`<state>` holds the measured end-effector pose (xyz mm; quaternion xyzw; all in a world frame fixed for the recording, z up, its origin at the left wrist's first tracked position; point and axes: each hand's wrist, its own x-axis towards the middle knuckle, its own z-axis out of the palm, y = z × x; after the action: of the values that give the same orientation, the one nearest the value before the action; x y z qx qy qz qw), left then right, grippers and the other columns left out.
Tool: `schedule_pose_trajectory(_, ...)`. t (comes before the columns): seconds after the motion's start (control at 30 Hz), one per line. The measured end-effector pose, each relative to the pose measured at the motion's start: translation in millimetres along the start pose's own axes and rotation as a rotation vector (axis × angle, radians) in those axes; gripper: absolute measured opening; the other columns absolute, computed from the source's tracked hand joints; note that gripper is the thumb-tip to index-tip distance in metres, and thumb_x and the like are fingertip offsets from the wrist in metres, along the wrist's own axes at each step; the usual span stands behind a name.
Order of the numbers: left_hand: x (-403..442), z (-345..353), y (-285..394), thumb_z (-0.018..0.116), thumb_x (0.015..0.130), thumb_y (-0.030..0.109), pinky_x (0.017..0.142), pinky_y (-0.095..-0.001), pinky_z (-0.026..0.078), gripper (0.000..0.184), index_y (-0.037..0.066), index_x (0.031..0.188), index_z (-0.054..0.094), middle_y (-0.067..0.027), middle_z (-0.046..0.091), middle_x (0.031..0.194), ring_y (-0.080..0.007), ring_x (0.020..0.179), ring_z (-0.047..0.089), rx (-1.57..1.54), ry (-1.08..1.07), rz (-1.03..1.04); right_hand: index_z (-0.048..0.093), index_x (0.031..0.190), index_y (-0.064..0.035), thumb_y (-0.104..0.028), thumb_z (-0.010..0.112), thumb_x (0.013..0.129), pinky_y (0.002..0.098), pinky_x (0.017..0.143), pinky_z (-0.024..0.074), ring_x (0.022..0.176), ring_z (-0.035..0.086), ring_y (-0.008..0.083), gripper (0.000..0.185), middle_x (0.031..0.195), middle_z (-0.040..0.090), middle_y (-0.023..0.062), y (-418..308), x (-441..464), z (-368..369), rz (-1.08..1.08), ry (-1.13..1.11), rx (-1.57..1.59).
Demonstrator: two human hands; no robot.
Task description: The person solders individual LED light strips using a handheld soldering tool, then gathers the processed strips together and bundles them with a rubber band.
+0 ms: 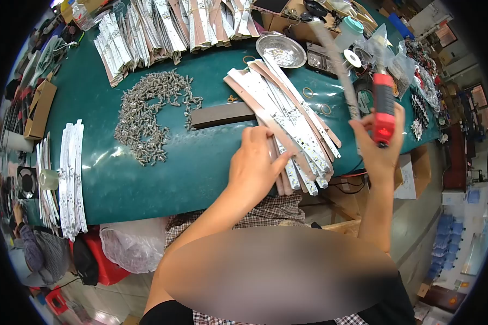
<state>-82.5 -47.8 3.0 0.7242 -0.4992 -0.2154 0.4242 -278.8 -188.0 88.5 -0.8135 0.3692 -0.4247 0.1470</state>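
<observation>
My left hand [255,160] lies at the near end of a fanned pile of white LED strips [295,122], its fingers bent over one pinkish-backed strip. In my right hand [382,146] are a red and black screwdriver [384,108], upright with its tip pointing away, and a blurred long strip [339,70] beside it. Left of the pile, a dark grey bar [222,115] lies flat, its left end touching a heap of small metal screws [146,114].
Bundled strips [168,27] line the back. Behind the pile sits a metal dish [281,51]. More strips [71,179] and a tape roll [49,180] lie at the left. Plastic bags [401,67] crowd the right. Another person's sleeve [32,246] shows at lower left.
</observation>
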Motion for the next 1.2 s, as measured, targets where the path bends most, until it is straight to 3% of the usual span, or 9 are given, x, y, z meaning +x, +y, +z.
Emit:
schedule_pose_trajectory(0.17, 13, 12, 4, 0.079, 0.082, 0.024, 0.075, -0.0415, 0.055, 0.053, 0.000, 0.117, 0.048, -0.0180, 0.055, 0.113, -0.0321, 0.086, 0.066, -0.017, -0.009, 0.033, 0.049, 0.128, -0.0011, 0.008, 0.076, 0.080, 0.0225, 0.071, 0.0478, 0.075, 0.058, 0.0071, 0.056, 0.086, 0.061, -0.0002, -6, -14, -55, 0.129, 0.155, -0.043)
schedule_pose_trajectory(0.43, 11, -8, 15, 0.075, 0.086, 0.029, 0.074, -0.0469, 0.054, 0.042, 0.003, 0.109, 0.052, -0.0188, 0.057, 0.113, -0.0370, 0.089, 0.065, 0.108, -0.077, -0.071, 0.046, 0.139, 0.0040, 0.004, 0.071, 0.079, 0.0321, 0.085, 0.0537, 0.098, 0.062, 0.0192, 0.065, 0.130, 0.054, 0.0119, -68, -51, -106, 0.374, 0.249, 0.297)
schedule_pose_trajectory(0.53, 1, -31, 20, 0.073, 0.089, 0.026, 0.069, -0.0405, 0.054, 0.034, 0.002, 0.108, 0.057, -0.0156, 0.059, 0.105, -0.0307, 0.082, 0.066, 0.167, -0.017, -0.023, 0.046, 0.140, 0.0005, 0.006, 0.075, 0.072, 0.0298, 0.085, 0.0538, 0.099, 0.062, 0.0166, 0.074, 0.130, 0.054, 0.0099, -83, -76, -61, 0.311, 0.174, 0.412)
schedule_pose_trajectory(0.63, -20, -63, 29, 0.070, 0.093, 0.023, 0.067, -0.0319, 0.053, 0.025, 0.002, 0.104, 0.064, -0.0105, 0.062, 0.100, -0.0190, 0.076, 0.065, -0.288, -0.207, 0.051, 0.044, 0.137, -0.0031, 0.013, 0.080, 0.072, 0.0216, 0.071, 0.0469, 0.085, 0.060, 0.0054, 0.075, 0.097, 0.061, -0.0016, -124, -78, -20, 0.428, -0.210, 0.481)
schedule_pose_trajectory(0.7, -38, -77, 33, 0.070, 0.095, 0.022, 0.066, -0.0253, 0.050, 0.023, 0.000, 0.102, 0.068, -0.0050, 0.064, 0.094, -0.0098, 0.075, 0.062, -0.699, -0.187, 0.122, 0.039, 0.139, -0.0007, 0.008, 0.080, 0.075, 0.0213, 0.070, 0.0472, 0.075, 0.060, 0.0065, 0.077, 0.081, 0.063, 0.0003, -138, -84, 0, 0.632, -0.324, 0.595)
schedule_pose_trajectory(0.9, -69, -97, 15, 0.072, 0.092, 0.006, 0.065, -0.0224, 0.054, 0.011, -0.002, 0.096, 0.066, -0.0032, 0.069, 0.085, -0.0082, 0.074, 0.065, -0.795, -0.080, -0.110, 0.038, 0.137, -0.0009, 0.005, 0.078, 0.080, 0.0233, 0.071, 0.0487, 0.078, 0.061, 0.0071, 0.070, 0.083, 0.063, 0.0015, -157, -92, 44, 0.603, -0.484, 0.713)
schedule_pose_trajectory(0.97, -72, -100, 4, 0.072, 0.092, 0.007, 0.063, -0.0206, 0.053, 0.012, -0.002, 0.097, 0.066, -0.0040, 0.069, 0.088, -0.0074, 0.074, 0.065, -0.824, -0.080, -0.133, 0.042, 0.128, -0.0053, 0.011, 0.077, 0.075, 0.0215, 0.070, 0.0486, 0.084, 0.059, 0.0066, 0.066, 0.098, 0.052, 0.0019, -166, -92, 52, 0.738, -0.429, 0.763)
schedule_pose_trajectory(1.1, -62, -136, -22, 0.059, 0.100, 0.016, 0.097, -0.0429, 0.050, 0.023, 0.002, 0.117, 0.066, -0.0154, 0.065, 0.119, -0.0296, 0.110, 0.064, -0.171, 0.106, 0.191, 0.044, 0.124, -0.0050, 0.013, 0.074, 0.075, 0.0213, 0.070, 0.0487, 0.086, 0.059, 0.0065, 0.061, 0.099, 0.051, 0.0021, -162, -95, 61, 0.602, -0.400, 0.724)
schedule_pose_trajectory(1.2, -50, -167, -76, 0.052, 0.102, 0.023, 0.117, -0.0548, 0.025, 0.040, 0.016, 0.142, 0.052, -0.0167, 0.041, 0.151, -0.0387, 0.143, 0.034, 0.608, 0.256, 0.040, 0.045, 0.123, -0.0044, 0.013, 0.073, 0.075, 0.0214, 0.070, 0.0490, 0.086, 0.060, 0.0073, 0.059, 0.103, 0.050, 0.0026, -159, -95, 58, 0.637, -0.341, 0.664)
